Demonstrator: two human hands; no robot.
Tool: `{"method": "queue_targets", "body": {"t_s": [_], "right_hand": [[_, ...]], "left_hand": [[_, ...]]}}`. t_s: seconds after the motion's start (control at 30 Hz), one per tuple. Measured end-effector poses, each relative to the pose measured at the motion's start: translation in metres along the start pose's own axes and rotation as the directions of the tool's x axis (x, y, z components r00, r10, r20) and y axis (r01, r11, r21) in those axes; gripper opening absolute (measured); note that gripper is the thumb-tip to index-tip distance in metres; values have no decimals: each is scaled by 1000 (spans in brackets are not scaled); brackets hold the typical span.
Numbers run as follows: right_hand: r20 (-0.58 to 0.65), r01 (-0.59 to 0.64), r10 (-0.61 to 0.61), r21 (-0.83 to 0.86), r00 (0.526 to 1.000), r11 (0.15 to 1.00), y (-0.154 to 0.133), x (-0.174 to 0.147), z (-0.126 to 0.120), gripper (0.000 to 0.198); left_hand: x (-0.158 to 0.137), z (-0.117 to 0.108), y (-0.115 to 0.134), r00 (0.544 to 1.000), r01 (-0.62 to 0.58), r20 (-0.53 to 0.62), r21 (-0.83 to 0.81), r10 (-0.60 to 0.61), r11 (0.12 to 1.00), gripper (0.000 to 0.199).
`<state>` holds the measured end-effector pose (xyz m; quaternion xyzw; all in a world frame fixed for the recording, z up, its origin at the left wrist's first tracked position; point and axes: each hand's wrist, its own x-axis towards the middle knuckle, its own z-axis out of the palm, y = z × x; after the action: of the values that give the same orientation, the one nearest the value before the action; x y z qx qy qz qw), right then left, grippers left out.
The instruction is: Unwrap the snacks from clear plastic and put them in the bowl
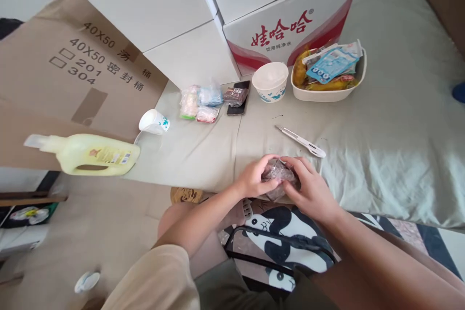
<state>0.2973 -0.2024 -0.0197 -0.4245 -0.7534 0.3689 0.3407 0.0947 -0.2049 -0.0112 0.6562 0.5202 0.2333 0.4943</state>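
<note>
At the front edge of the cloth-covered surface, my left hand (256, 178) and my right hand (311, 185) close from both sides around a crinkled clear plastic packet (278, 173). What the packet contains is hard to make out. Just beyond my right hand lies a white utility knife (302, 141). Farther back are several small wrapped packets (206, 102), and a brown packet (236, 96) rests on a dark phone (237, 110). To their right stands a white paper bowl (271, 82) with a blue leaf pattern.
A white tub (327, 95) holds several yellow and blue packages at the back right. On the left a paper cup (154, 122) lies tipped near a yellow detergent bottle (98, 154). Behind are a brown cardboard box (83, 101) and a white-and-red carton (290, 34).
</note>
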Motion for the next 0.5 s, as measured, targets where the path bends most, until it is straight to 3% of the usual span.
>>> {"method": "queue_targets", "body": {"t_s": [0.13, 0.37, 0.5], "right_hand": [[-36, 7, -8, -37, 999, 999, 9, -2, 2, 43], [-187, -102, 68, -180, 980, 978, 11, 3, 16, 54], [-126, -133, 95, -344, 987, 929, 4, 5, 21, 53]], "left_hand": [[5, 10, 6, 995, -14, -95, 143, 28, 990, 54], [8, 23, 3, 957, -11, -288, 92, 37, 996, 49], [-2, 19, 6, 963, -36, -257, 175, 81, 984, 50]]}}
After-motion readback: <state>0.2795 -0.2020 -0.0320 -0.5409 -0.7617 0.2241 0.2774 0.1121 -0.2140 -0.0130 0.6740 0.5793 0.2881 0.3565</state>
